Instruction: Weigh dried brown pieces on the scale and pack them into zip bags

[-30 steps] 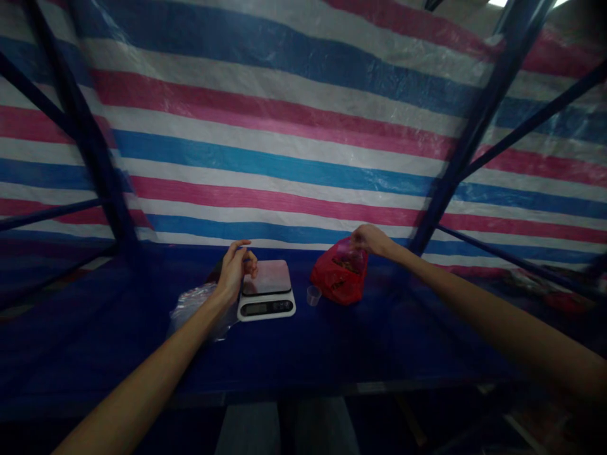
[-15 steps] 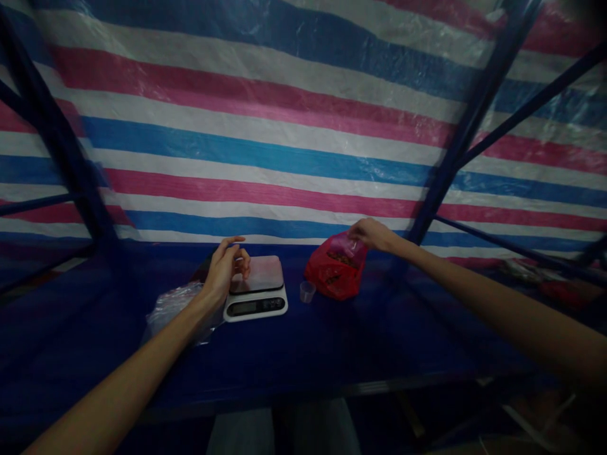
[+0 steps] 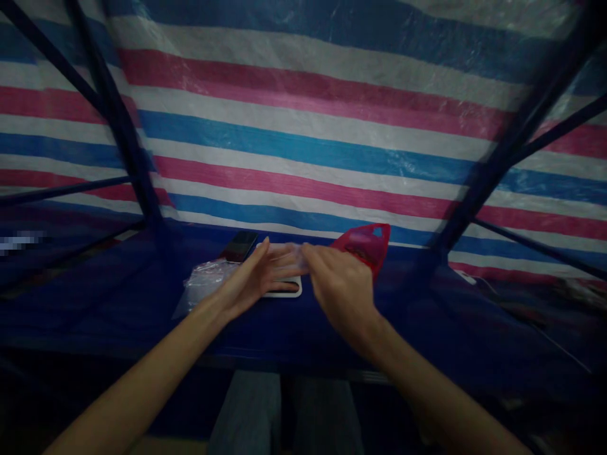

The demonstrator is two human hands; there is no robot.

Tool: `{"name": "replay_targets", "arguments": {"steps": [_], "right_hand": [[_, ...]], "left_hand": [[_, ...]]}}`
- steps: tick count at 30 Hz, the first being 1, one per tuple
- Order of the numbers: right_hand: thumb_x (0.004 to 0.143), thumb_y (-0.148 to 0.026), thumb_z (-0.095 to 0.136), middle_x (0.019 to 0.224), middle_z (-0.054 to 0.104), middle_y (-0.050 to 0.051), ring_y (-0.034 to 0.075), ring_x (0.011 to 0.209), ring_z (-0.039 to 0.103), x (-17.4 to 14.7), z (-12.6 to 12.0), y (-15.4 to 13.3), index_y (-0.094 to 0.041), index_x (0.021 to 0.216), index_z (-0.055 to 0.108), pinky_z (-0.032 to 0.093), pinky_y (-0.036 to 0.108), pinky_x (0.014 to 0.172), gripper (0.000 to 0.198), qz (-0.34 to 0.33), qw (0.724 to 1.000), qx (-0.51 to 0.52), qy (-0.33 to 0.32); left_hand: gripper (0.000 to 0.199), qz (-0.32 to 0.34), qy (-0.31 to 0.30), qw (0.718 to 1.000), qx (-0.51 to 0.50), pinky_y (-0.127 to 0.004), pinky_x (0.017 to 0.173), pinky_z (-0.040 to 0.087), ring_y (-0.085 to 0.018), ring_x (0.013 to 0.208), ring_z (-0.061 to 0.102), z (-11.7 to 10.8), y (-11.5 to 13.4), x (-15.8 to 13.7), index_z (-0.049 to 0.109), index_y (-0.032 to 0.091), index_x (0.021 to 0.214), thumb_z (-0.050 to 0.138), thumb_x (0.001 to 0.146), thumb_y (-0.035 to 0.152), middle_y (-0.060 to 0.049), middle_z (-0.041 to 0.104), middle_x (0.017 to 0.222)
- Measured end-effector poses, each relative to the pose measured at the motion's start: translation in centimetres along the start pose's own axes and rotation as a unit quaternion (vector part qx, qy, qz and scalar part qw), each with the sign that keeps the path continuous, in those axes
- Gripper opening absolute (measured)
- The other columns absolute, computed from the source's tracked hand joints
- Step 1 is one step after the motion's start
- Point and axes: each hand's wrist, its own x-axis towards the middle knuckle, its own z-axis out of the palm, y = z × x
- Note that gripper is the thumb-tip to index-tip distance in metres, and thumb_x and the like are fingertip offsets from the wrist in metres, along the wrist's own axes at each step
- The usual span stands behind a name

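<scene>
My left hand (image 3: pixel 256 278) is over the kitchen scale (image 3: pixel 298 292), its fingers stretched out to the right and slightly smeared by motion. Just right of it, my right hand (image 3: pixel 341 278) is closed, with its fingertips meeting a see-through plastic piece (image 3: pixel 298 254) between the two hands. Blur hides whether that piece is a cup or a bag. The hands cover most of the white scale. Behind my right hand stands a red plastic bag (image 3: pixel 374 243) with its mouth open upward; brownish contents show faintly inside.
Clear plastic bags (image 3: pixel 202 284) lie in a pile left of the scale, with a dark phone (image 3: pixel 241 245) behind them. Blue metal posts (image 3: pixel 135 161) rise at both sides of the blue tabletop (image 3: pixel 265 332). A striped plastic sheet (image 3: pixel 308 145) hangs behind.
My right hand has let go of the red bag and come left and nearer, beside my left hand. My left fingers have straightened from a curl. The view has turned slightly left.
</scene>
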Motion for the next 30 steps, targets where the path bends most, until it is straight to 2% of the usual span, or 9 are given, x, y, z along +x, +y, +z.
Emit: {"name": "replay_targets", "arguments": {"steps": [6, 9, 12, 16, 19, 22, 25, 27, 30], "right_hand": [[0.100, -0.015, 0.045, 0.145, 0.057, 0.026, 0.034, 0.141, 0.049, -0.7, 6.4, -9.1, 0.005, 0.138, 0.056, 0.041, 0.048, 0.116, 0.044, -0.173, 0.984, -0.012, -0.028], [0.102, -0.016, 0.040, 0.156, 0.043, 0.027, 0.034, 0.151, 0.034, -0.2, 7.5, -11.4, 0.007, 0.149, 0.042, 0.031, 0.052, 0.123, 0.052, -0.200, 0.976, 0.038, -0.080], [0.104, -0.017, 0.039, 0.163, 0.034, 0.023, 0.031, 0.155, 0.024, 0.0, 6.6, -12.3, -0.006, 0.159, 0.029, 0.029, 0.054, 0.124, 0.057, -0.224, 0.960, 0.108, -0.128], [0.103, -0.017, 0.042, 0.167, 0.027, 0.018, 0.032, 0.157, 0.019, -0.3, 4.2, -10.9, -0.017, 0.161, 0.027, 0.028, 0.056, 0.123, 0.060, -0.250, 0.936, 0.162, -0.188], [0.103, -0.017, 0.044, 0.167, 0.025, 0.019, 0.034, 0.157, 0.017, -0.8, 3.5, -9.2, -0.015, 0.158, 0.032, 0.027, 0.057, 0.123, 0.057, -0.241, 0.930, 0.168, -0.223], [0.103, -0.017, 0.044, 0.166, 0.028, 0.019, 0.034, 0.156, 0.020, -1.5, 4.3, -7.6, -0.014, 0.154, 0.039, 0.028, 0.056, 0.122, 0.052, -0.233, 0.925, 0.170, -0.247], [0.105, -0.018, 0.042, 0.163, 0.035, 0.017, 0.033, 0.154, 0.025, -2.4, 4.9, -5.7, -0.016, 0.147, 0.048, 0.030, 0.055, 0.121, 0.043, -0.215, 0.928, 0.175, -0.248], [0.105, -0.018, 0.042, 0.158, 0.043, 0.016, 0.030, 0.148, 0.035, -3.1, 4.4, -4.0, -0.016, 0.141, 0.053, 0.034, 0.051, 0.118, 0.037, -0.197, 0.929, 0.189, -0.252], [0.104, -0.016, 0.046, 0.135, 0.062, 0.013, 0.022, 0.121, 0.058, -4.5, 2.1, -1.8, -0.016, 0.123, 0.061, 0.046, 0.039, 0.102, 0.025, -0.152, 0.914, 0.228, -0.298]], "left_hand": [[0.020, -0.008, 0.199, 0.979, -0.051, -0.022, 0.080, 0.059, -0.019, 0.099, 0.074, -2.6, 0.4, -5.4, 0.074, 0.012, 0.106, 0.068, 0.087, 0.016, -0.012, 0.077, 0.111], [0.027, 0.009, 0.276, 0.961, 0.003, -0.024, 0.076, 0.059, -0.021, 0.095, 0.075, -5.1, 2.1, -7.2, 0.075, 0.011, 0.109, 0.071, 0.083, 0.018, -0.014, 0.078, 0.110], [0.035, 0.055, 0.346, 0.932, 0.089, -0.025, 0.074, 0.058, -0.021, 0.089, 0.075, -7.7, 3.8, -8.2, 0.076, 0.013, 0.107, 0.079, 0.075, 0.028, -0.013, 0.079, 0.104], [0.037, 0.104, 0.385, 0.885, 0.242, -0.024, 0.068, 0.053, -0.019, 0.075, 0.070, -10.8, 4.4, -7.9, 0.078, 0.013, 0.093, 0.083, 0.069, 0.041, -0.008, 0.079, 0.087], [0.038, 0.069, 0.371, 0.845, 0.378, -0.026, 0.059, 0.046, -0.019, 0.064, 0.064, -12.5, 3.6, -6.9, 0.076, 0.014, 0.080, 0.074, 0.075, 0.051, -0.006, 0.073, 0.073], [0.037, 0.029, 0.345, 0.731, 0.588, -0.030, 0.063, 0.047, -0.023, 0.071, 0.064, -13.5, 2.8, -6.4, 0.074, 0.016, 0.080, 0.065, 0.082, 0.052, -0.007, 0.070, 0.076], [0.050, 0.077, 0.334, 0.605, 0.718, -0.041, 0.083, 0.052, -0.031, 0.100, 0.064, -13.9, 2.9, -6.8, 0.067, 0.018, 0.124, 0.061, 0.086, 0.050, -0.012, 0.068, 0.105], [0.060, 0.133, 0.331, 0.596, 0.720, -0.046, 0.095, 0.052, -0.031, 0.112, 0.061, -13.8, 3.1, -7.8, 0.053, 0.018, 0.142, 0.057, 0.090, 0.050, -0.014, 0.062, 0.121], [0.043, 0.176, 0.318, 0.628, 0.688, -0.044, 0.098, 0.053, -0.027, 0.113, 0.064, -12.7, 2.6, -9.8, 0.055, 0.025, 0.136, 0.052, 0.096, 0.040, -0.010, 0.060, 0.132]]}}
